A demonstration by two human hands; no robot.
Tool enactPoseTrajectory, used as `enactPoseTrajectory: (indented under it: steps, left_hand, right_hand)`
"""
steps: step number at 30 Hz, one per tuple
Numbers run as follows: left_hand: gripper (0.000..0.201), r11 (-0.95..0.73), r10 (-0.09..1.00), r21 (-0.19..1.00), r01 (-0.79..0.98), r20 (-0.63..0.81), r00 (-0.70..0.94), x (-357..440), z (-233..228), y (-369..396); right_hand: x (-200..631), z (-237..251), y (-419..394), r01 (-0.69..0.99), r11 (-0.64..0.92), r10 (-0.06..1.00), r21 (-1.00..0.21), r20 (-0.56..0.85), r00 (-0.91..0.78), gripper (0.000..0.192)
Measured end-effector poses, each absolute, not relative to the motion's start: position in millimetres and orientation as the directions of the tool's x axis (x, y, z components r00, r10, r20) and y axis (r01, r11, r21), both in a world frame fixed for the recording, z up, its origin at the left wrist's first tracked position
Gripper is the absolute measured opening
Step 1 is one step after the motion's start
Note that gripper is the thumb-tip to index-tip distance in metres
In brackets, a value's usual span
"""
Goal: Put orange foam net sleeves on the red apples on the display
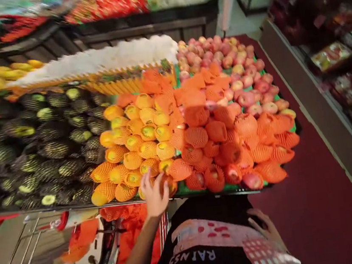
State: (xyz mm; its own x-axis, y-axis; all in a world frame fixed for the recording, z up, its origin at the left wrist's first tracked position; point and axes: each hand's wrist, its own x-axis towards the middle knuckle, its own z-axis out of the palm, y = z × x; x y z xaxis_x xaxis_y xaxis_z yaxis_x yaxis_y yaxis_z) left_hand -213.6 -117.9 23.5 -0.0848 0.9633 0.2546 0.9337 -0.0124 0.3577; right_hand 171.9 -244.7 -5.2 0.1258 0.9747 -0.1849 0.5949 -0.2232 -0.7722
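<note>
A: Start at the far left. What's there?

B: A shopping cart [33, 248] with a red handle stands low on the left, its wire frame beside the display. Above it on the desk [202, 193] lies a heap of dark fruit in black net sleeves [52, 147], green showing through the mesh. Behind those, yellow fruit [2, 74] along the back edge, blurred.

A: And the left hand?

B: The left hand [154, 196] reaches up over the front rim of the desk. Its fingers are spread and curled over a yellow-orange fruit in an orange net sleeve [166, 184], the frontmost of the yellow pile [135, 141]. The grip looks loose, the fingers partly open and resting on the fruit's left side; I cannot tell whether it has truly closed round it. The fruit sits at the very front edge, touching its neighbours in the pile.

A: Just below that?

B: A bunch of loose orange net sleeves [126, 228] hangs between the cart and the person's dark shirt [209, 248].

A: Moving right?

B: Red apples in orange nets [229, 151] fill the middle, touching the yellow pile. Behind them, bare pink apples [235, 69].

A: The right hand?

B: The right hand [266, 228] is low against the shirt, well apart from the fruit. It is blurred and partly hidden; whether its grip is open or holding anything, I cannot tell. A dark red floor [319, 200] runs past it, with shelves [343, 85] at the far right.
</note>
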Motion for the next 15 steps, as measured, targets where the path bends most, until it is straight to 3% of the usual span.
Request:
enactPoseTrajectory:
  steps: [4, 8, 12, 15]
  left_hand:
    - [0.031, -0.162, 0.926, 0.335, 0.928, 0.376, 0.027, -250, 43, -47]
    - [0.030, -0.310, 0.880, 0.351, 0.884, 0.458, 0.126, -249, 59, 60]
    - [0.031, -0.290, 0.943, 0.451, 0.844, 0.286, 0.171, -227, 58, 152]
    - [0.050, -0.237, 0.972, 0.398, 0.886, 0.102, 0.214, -212, 44, 191]
  right_hand:
    - [126, 12, -276, 0.568, -0.376, 0.924, -0.732, -0.254, 0.285, 0.038]
    - [90, 33, -286, 0.600, -0.311, 0.932, -0.737, -0.112, 0.346, 0.027]
    - [61, 43, -296, 0.673, -0.244, 0.929, -0.698, 0.031, 0.370, 0.014]
    - [44, 45, -306, 0.683, -0.288, 0.910, -0.672, 0.030, 0.413, 0.011]
